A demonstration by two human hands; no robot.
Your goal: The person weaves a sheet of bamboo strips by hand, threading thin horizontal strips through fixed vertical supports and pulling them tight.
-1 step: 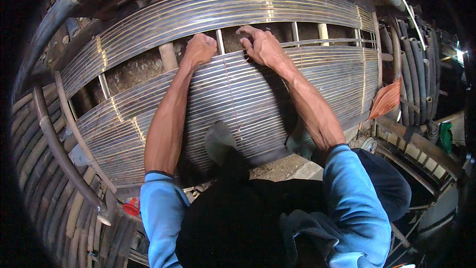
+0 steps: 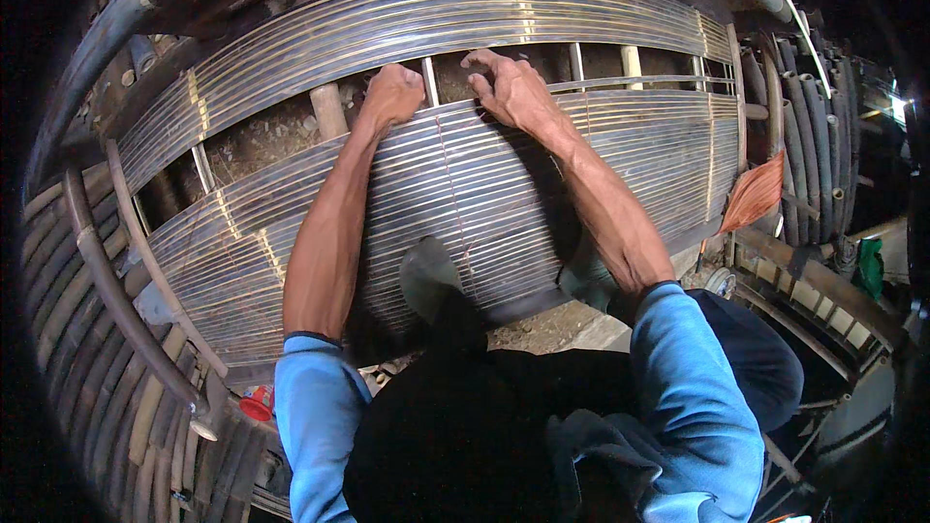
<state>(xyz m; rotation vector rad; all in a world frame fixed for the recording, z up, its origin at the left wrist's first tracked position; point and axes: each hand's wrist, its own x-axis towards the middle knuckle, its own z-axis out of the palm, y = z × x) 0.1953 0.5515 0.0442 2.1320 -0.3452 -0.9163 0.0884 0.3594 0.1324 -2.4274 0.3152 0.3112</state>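
Note:
A wide panel of narrow slats, bamboo by the look of it [image 2: 446, 194], lies before me, bound across by thin reddish-brown cord [image 2: 448, 160]. Beyond a gap is a second slatted strip [image 2: 387, 34]. My left hand [image 2: 395, 95] is closed in a fist at the near panel's far edge; what its fingers hold is hidden. To its right, over the same edge, my right hand [image 2: 513, 92] has thumb and forefinger apart, fingers loosely bent, and nothing visible between them. A pale crossbar [image 2: 430, 82] spans the gap between both hands.
My grey-shod foot [image 2: 431, 276] rests on the slats. Bamboo poles [image 2: 102, 368] are stacked at the left, with more poles [image 2: 814, 155] at the right. An orange bundle of strands [image 2: 756, 194] hangs by the right end. A red object [image 2: 257, 404] lies lower left.

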